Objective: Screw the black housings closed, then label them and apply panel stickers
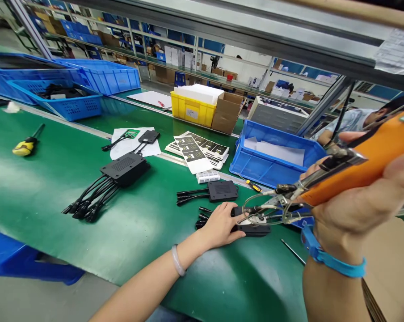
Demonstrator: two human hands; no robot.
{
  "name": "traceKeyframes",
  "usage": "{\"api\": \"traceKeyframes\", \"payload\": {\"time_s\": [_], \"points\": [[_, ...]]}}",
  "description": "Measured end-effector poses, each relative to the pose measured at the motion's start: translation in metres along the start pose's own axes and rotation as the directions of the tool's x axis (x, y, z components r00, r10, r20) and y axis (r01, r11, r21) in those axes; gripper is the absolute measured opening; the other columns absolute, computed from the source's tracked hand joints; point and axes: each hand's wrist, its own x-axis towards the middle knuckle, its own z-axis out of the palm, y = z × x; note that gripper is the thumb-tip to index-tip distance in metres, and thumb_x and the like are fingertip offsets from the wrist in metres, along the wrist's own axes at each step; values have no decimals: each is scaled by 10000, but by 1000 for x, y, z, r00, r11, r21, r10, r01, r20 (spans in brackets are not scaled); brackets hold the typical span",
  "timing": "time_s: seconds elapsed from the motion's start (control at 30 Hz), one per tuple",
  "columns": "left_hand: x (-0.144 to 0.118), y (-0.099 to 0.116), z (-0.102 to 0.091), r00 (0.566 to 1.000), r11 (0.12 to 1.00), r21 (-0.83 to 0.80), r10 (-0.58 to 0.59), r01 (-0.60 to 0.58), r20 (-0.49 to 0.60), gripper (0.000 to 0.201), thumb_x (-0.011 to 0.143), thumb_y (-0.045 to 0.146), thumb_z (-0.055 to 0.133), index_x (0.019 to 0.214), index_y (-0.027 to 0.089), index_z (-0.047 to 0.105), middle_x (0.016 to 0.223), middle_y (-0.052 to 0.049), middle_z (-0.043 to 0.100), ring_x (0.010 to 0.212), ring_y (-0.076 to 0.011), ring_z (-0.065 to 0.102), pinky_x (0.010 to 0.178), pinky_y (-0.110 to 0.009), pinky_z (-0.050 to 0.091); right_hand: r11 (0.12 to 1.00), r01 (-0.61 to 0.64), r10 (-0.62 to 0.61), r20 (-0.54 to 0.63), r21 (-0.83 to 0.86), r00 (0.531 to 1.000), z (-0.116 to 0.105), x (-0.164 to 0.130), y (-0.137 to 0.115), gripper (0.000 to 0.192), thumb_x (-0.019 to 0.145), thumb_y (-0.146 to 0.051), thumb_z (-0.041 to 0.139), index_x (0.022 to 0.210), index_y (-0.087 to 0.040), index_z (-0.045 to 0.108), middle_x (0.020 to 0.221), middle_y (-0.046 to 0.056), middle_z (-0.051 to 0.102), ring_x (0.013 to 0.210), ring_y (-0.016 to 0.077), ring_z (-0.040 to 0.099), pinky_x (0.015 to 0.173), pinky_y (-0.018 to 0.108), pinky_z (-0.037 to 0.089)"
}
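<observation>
My left hand (221, 226) presses on a black plastic box with cables (255, 230), fingers along its top and thumb at the near edge. Short black cables stick out from the box's left end. An orange tool (366, 156) with metal rods and thin clear tubing fills my right hand (363, 210), its front end over the same box; its exact kind is unclear. Where the tip meets the box, tubing and fingers hide it. Just behind lies a similar black box (223, 191), and further left a larger one (125, 169) with several cables.
Printed label sheets (198, 152) and a white block (208, 176) lie beyond the boxes. A blue bin (272, 154) and a yellow bin (191, 109) stand behind. A yellow screwdriver (26, 146) lies left; a thin metal rod (293, 252) lies right. Another person (352, 120) sits at the far right.
</observation>
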Motion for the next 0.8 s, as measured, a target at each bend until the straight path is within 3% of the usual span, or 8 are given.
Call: {"api": "traceKeyframes", "payload": {"time_s": [0.17, 0.4, 0.6, 0.8], "points": [[2, -7, 6, 997, 998, -58, -7, 2, -72, 578, 738, 497, 794, 1189, 171, 638, 1220, -152, 551, 1114, -323, 540, 955, -476, 489, 977, -214, 211, 100, 18, 972, -6, -26, 10, 456, 914, -550, 407, 915, -182, 676, 687, 25, 523, 468, 126, 473, 381, 298, 385], [1, -9, 11, 989, 992, -128, -1, -17, -146, 604, 712, 494, 817, 1191, 185, 620, 1178, -132, 584, 1066, -304, 565, 929, -463, 502, 985, -163, 167, 73, -56, 983, -7, -48, 26, 402, 887, -497, 437, 675, -218, 635, 532, 12, 522, 527, 143, 498, 455, 250, 365], [1, -14, 22, 985, 986, -165, -8, -21, -172, 522, 748, 531, 768, 1146, 217, 646, 1158, -109, 578, 1061, -286, 556, 910, -427, 488, 985, -113, 133, 152, -130, 980, -12, -58, 29, 116, 747, -279, 716, 732, -198, 635, 705, 8, 598, 568, 128, 545, 515, 272, 439], [2, -13, 26, 991, 990, -137, -45, 28, -124, 380, 795, 512, 703, 1074, 255, 683, 1129, -79, 574, 1037, -265, 548, 898, -395, 474, 981, -158, 178, 194, -115, 965, -17, -72, 31, 106, 767, -256, 697, 800, -216, 605, 770, 19, 606, 621, 162, 599, 573, 331, 484]]}}
